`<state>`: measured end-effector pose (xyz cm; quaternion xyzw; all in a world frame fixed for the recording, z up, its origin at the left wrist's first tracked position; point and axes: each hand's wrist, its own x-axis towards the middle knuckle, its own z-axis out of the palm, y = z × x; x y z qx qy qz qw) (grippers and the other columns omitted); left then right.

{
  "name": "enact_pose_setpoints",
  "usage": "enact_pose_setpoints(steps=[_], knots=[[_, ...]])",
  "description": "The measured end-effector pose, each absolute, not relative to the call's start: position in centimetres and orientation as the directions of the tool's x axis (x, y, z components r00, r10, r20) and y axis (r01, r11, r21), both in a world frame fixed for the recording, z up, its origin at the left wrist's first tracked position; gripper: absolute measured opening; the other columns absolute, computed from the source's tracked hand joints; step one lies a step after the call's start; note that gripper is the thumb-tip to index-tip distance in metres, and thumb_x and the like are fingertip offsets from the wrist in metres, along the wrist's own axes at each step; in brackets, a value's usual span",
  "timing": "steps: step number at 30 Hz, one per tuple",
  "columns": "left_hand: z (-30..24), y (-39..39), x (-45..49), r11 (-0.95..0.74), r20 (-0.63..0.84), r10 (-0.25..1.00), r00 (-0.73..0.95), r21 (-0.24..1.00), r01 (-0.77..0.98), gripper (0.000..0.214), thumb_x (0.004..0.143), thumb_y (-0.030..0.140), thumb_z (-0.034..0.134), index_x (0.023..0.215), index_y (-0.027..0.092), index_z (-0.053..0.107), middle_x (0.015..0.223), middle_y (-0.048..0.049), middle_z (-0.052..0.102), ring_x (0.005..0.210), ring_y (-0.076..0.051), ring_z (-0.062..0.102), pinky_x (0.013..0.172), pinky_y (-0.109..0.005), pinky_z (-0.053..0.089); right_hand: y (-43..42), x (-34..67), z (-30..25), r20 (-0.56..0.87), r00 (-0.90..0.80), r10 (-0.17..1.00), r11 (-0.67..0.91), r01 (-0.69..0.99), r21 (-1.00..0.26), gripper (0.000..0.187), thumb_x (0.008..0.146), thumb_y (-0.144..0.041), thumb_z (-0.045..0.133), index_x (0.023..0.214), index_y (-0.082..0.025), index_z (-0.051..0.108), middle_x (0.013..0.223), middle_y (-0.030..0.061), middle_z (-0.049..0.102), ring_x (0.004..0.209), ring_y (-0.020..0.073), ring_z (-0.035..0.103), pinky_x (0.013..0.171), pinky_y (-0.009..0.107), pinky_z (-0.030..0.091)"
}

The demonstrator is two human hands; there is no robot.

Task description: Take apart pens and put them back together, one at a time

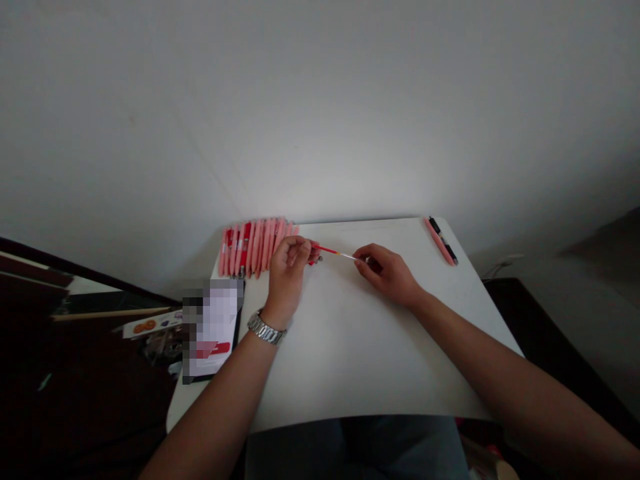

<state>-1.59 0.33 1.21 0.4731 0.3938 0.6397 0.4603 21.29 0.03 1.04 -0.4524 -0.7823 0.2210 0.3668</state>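
A slim pen refill [327, 251], red along its left part and clear to whitish toward the right, is stretched between my two hands above the white table. My left hand [287, 263], with a metal watch on its wrist, pinches the red end. The clear end meets the thumb and fingertips of my right hand [385, 272], which are closed around it. Just below my left fingertips, a small red piece with a metallic bit [313, 262] shows partly; what it is I cannot make out.
Several pink and red pens [255, 248] lie side by side at the table's back left. A tablet or phone [217, 330], partly pixelated, rests at the left edge. One pink pen [438, 240] and a black pen [447, 248] lie back right. A wall [320, 120] rises behind the table [360, 373].
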Motion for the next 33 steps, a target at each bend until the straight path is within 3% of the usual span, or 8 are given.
enact_pose_setpoints(steps=[14, 25, 33], knots=[[1.8, 0.71, -1.86, -0.298, 0.206, 0.905, -0.371, 0.931, -0.211, 0.021, 0.087, 0.038, 0.071, 0.092, 0.021, 0.059, 0.085, 0.0014, 0.062, 0.076, -0.01, 0.062, 0.079, -0.027, 0.055, 0.08, 21.33, 1.0, 0.373, -0.27, 0.888, 0.46, 0.533, -0.71, 0.017, 0.097, -0.037, 0.057, 0.098, -0.021, 0.064, 0.08, 0.0028, 0.066, 0.063, 0.0132, 0.054, 0.059, 0.028, 0.043], [1.04, 0.23, -1.59, -0.245, 0.207, 0.961, -0.186, 0.945, -0.216, 0.029, 0.086, 0.041, 0.077, 0.105, 0.02, 0.067, 0.095, -0.004, 0.068, 0.085, -0.014, 0.068, 0.083, -0.034, 0.062, -0.17, 20.99, 1.39, 0.341, -0.317, 0.885, 0.463, 0.526, -0.713, 0.019, 0.096, -0.039, 0.061, 0.099, -0.02, 0.064, 0.079, 0.0021, 0.063, 0.063, 0.0128, 0.054, 0.06, 0.027, 0.043], [1.17, -0.18, -1.17, -0.216, 0.208, 0.976, -0.059, 0.958, -0.188, 0.031, 0.083, 0.037, 0.08, 0.104, 0.019, 0.066, 0.093, -0.0028, 0.069, 0.083, -0.013, 0.07, 0.081, -0.031, 0.063, -0.26, 20.95, 1.49, 0.33, -0.424, 0.843, 0.519, 0.484, -0.704, 0.022, 0.094, -0.041, 0.064, 0.099, -0.019, 0.064, 0.075, 0.0, 0.061, 0.061, 0.0116, 0.051, 0.059, 0.025, 0.039]])
